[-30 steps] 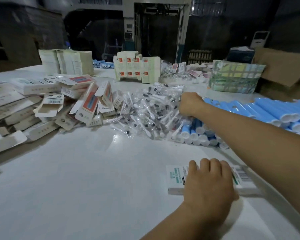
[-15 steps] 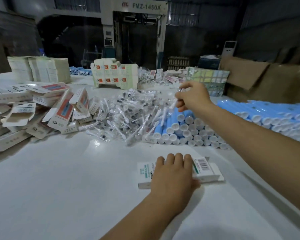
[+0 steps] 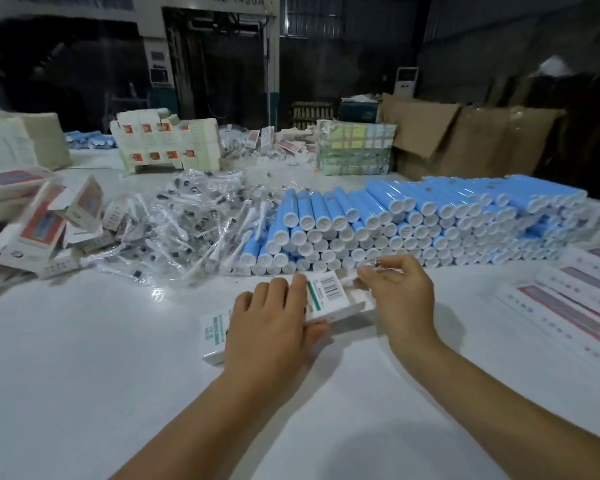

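- Left hand point(image 3: 271, 323) clasps the white box point(image 3: 329, 292) from above, with the thumb on its near edge.
- Right hand point(image 3: 395, 289) pinches a brush head point(image 3: 347, 280) (clear-wrapped) at the box's right end.
- Blue tubes point(image 3: 413, 223) are stacked just behind the box.

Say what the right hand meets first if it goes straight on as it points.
Probably the white box, open end first, held by the left hand; the wrapped brush head in the right hand nearly touches it.
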A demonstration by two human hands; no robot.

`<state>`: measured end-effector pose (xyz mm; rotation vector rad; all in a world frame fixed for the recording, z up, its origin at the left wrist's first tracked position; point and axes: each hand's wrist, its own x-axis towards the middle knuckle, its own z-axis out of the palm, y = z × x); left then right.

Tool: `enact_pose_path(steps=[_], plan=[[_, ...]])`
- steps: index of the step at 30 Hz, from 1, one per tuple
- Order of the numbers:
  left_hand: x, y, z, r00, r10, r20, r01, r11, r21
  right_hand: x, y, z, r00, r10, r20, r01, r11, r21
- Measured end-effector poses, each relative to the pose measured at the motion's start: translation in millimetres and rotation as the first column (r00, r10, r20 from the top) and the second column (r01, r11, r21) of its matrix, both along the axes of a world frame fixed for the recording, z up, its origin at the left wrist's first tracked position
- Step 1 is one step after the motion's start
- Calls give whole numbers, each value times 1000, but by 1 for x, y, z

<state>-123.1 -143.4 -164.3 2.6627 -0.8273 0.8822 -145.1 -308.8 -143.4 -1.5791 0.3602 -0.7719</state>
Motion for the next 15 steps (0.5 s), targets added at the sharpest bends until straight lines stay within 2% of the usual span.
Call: enact_pose_path(steps=[1, 4, 5, 7, 11, 15], plan=[[-1, -2, 0, 1000, 11, 16, -11, 1000, -4, 0, 6, -3, 1000, 16, -1, -16, 1000, -1], [0, -3, -1, 999, 28, 15, -28, 1000, -14, -2, 20, -11, 988, 77, -130, -99, 981, -169], [1, -3, -1, 999, 34, 8, -34, 999, -15, -3, 21, -13, 980, 121, -158, -147, 977, -158], [3, -2, -1, 999, 40, -15, -40, 999, -21, -6, 18, -10, 980, 173, -100, -181, 981, -75], [8, -1, 2, 997, 66, -30, -67, 995, -67, -17, 5, -5, 998, 35, 46, -30, 994, -105], [11, 1, 4, 991, 119, -63, -124, 988, -89, -20, 16, -12, 992, 125, -15, -126, 983, -135]])
